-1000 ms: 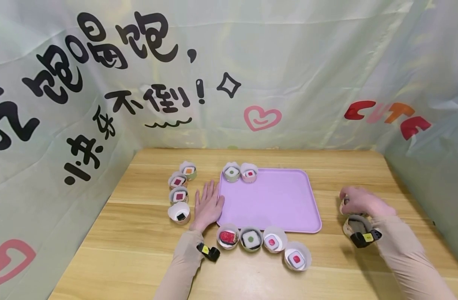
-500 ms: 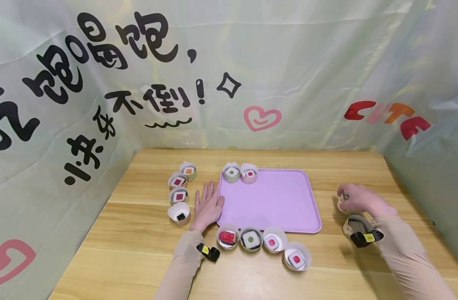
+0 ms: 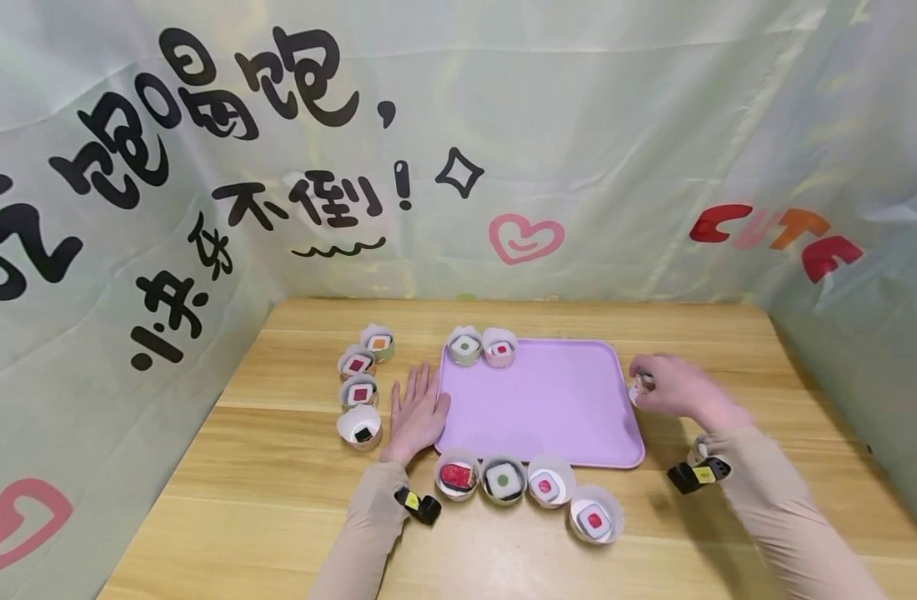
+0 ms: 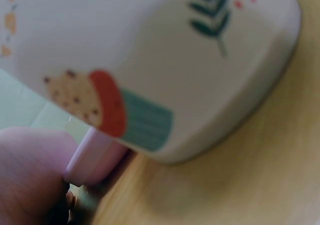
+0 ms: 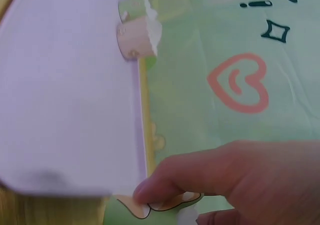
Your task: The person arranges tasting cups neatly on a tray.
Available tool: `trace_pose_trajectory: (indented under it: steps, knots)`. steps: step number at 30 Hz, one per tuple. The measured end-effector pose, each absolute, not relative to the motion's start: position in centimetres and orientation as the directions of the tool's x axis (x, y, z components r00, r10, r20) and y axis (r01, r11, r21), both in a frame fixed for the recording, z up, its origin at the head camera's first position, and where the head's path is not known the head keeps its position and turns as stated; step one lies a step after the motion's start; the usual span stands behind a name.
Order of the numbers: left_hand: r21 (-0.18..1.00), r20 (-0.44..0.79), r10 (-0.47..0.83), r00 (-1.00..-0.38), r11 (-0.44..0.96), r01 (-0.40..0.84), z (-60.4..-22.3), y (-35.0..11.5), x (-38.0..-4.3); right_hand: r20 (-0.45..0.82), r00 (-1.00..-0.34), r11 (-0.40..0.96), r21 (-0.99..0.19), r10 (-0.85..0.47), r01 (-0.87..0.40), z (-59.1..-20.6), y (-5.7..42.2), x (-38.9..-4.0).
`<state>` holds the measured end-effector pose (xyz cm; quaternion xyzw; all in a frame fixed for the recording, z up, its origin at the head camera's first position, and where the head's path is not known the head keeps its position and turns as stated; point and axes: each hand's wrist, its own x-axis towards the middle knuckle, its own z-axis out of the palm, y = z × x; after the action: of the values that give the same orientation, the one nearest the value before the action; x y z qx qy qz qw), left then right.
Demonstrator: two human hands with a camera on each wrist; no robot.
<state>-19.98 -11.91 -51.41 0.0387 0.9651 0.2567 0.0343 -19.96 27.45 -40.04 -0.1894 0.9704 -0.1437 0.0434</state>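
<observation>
— Where's the work at?
— My right hand (image 3: 672,387) pinches a paper sushi cup (image 3: 642,387) at the purple tray's (image 3: 548,400) right edge; left hand (image 3: 417,412) lies flat on the tabletop (image 3: 278,467).
— Next?
— I'd judge: carry it inward and set it upright beside the two cups on the tray (image 3: 483,347).
</observation>
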Motion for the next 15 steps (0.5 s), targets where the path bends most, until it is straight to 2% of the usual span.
trace_pose_trajectory:
  steps: [15]
  knots:
    - [0.489,-0.025,0.098,-0.995,0.869,0.074,-50.8,-11.8,-19.7,0.026,-0.914,0.858,-0.335,-0.405,-0.39,-41.2,23.0,-20.7]
